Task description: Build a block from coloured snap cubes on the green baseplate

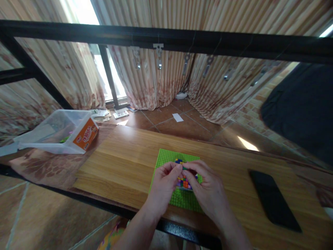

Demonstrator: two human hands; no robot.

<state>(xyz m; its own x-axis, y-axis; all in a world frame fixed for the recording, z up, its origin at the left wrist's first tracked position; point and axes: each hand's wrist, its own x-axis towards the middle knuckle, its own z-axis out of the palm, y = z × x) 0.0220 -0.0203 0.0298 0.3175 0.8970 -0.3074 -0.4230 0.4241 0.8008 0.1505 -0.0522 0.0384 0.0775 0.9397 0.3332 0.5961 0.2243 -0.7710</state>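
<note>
A light green studded baseplate (163,157) lies on the wooden board, under both hands. Small toy bricks (185,184) in orange, red, purple, pink and other colours form a cluster at its middle, partly covered by my fingers. My left hand (165,184) is closed in a pinch over the cluster; whatever is between its fingertips is hidden. Opposite it, my right hand (209,185) pinches a small green toy brick (184,168), close to the left fingertips. A few blue and yellow bricks (179,161) show just beyond the fingers.
A black phone (274,199) lies at the right of the wooden board (117,163). On the left, a clear plastic bin (58,132) with an orange label holds a few coloured pieces. A dark metal bar (166,38) with hanging clips crosses above, before the curtains (156,80).
</note>
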